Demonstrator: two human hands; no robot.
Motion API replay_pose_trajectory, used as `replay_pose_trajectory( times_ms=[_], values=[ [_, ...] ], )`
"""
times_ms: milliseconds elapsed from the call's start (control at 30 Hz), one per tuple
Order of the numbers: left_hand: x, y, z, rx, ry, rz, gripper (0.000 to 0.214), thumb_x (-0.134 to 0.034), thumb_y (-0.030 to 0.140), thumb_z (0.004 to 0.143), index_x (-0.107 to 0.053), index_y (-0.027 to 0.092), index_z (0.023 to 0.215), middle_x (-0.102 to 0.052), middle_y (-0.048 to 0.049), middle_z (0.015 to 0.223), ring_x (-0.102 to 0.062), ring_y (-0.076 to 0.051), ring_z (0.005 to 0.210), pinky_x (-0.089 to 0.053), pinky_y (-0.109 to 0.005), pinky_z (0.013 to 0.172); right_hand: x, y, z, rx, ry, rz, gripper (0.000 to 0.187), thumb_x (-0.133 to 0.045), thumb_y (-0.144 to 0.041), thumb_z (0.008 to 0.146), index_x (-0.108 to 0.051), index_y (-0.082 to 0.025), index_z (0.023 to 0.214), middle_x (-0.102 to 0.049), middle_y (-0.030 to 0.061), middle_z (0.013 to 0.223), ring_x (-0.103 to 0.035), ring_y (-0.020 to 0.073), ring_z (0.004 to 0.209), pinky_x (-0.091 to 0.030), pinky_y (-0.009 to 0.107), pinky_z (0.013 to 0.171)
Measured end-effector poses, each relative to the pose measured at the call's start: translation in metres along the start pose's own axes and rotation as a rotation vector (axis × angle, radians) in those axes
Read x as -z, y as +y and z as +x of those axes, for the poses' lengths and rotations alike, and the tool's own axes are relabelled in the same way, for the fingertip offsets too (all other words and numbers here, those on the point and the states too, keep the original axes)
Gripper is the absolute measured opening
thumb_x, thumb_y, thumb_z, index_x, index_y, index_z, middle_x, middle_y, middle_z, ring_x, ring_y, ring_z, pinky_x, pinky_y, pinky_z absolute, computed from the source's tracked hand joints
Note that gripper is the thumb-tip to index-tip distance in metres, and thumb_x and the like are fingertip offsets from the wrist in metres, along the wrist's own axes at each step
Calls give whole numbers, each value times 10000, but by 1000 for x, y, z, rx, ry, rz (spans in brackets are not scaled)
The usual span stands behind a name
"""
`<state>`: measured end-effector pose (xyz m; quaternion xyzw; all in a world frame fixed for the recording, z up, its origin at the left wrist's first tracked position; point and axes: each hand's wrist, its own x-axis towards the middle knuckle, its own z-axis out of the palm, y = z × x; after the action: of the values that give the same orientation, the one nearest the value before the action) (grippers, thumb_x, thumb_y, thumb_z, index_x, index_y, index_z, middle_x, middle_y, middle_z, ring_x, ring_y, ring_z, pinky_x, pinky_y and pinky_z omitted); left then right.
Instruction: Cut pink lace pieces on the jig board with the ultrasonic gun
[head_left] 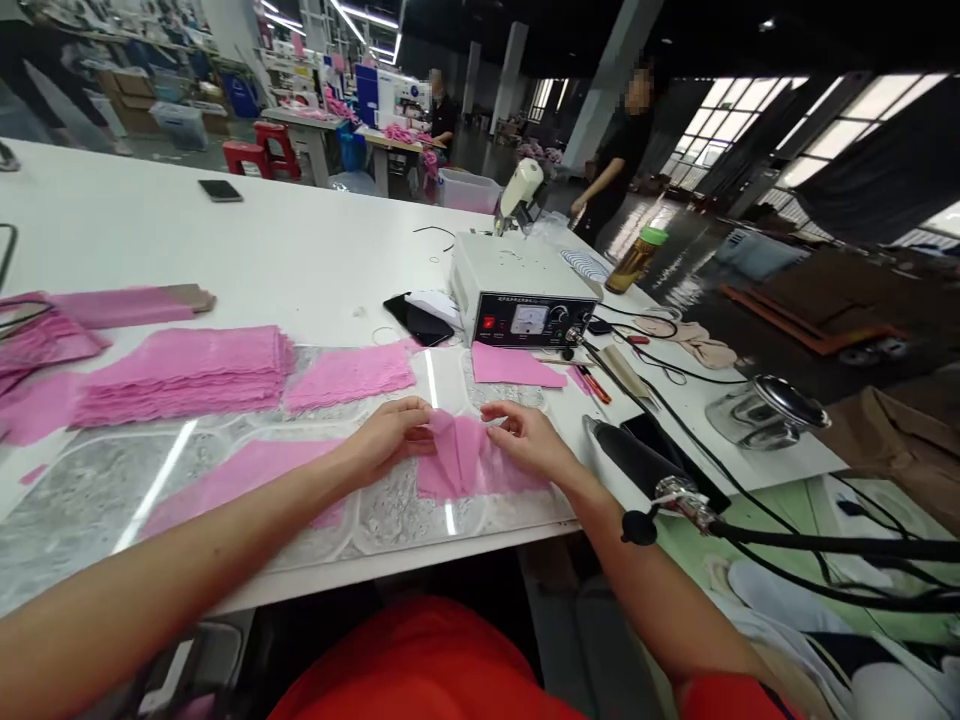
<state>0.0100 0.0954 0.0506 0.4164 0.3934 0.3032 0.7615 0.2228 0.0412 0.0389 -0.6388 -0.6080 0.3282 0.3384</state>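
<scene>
A small pink fabric piece (466, 462) lies on the glass-topped table (247, 240) right in front of me. My left hand (391, 436) pinches its upper left edge with closed fingers. My right hand (527, 437) pinches the upper right edge, fingers curled, so the top of the piece is lifted and folded between both hands. A thick stack of pink fabric (184, 372) sits to the left, a thinner pink stack (349, 374) behind my left hand, and a single pink piece (514, 366) in front of the control box.
A white control box with a dial (523, 300) stands behind my hands. To the right lie a black handheld tool with cable (645, 468), a metal stand (765, 412), pens and a bottle (636, 259). A phone (220, 190) lies far left. A person in black (619, 160) stands beyond the table.
</scene>
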Motion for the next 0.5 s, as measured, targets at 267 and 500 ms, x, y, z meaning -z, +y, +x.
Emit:
replay_pose_trajectory(
  times_ms=[267,500],
  values=[
    [3,-1,0,17,-26,61,375,-837,333,576,-534,158,713,-626,-11,745,-629,-148,718,-520,-292,727,-5,-7,20,103,-93,-198,299,-668,-242,739,-696,-184,1032,-662,37,939,-531,99,688,-430,273,707],
    [2,2,-2,-14,-64,195,429,-852,453,583,-547,169,686,-562,18,706,-557,-132,698,-493,-278,709,-2,-9,29,113,-116,-120,52,-618,-173,733,-657,-179,699,-646,-4,766,-535,95,664,-401,242,658]
  ],
)
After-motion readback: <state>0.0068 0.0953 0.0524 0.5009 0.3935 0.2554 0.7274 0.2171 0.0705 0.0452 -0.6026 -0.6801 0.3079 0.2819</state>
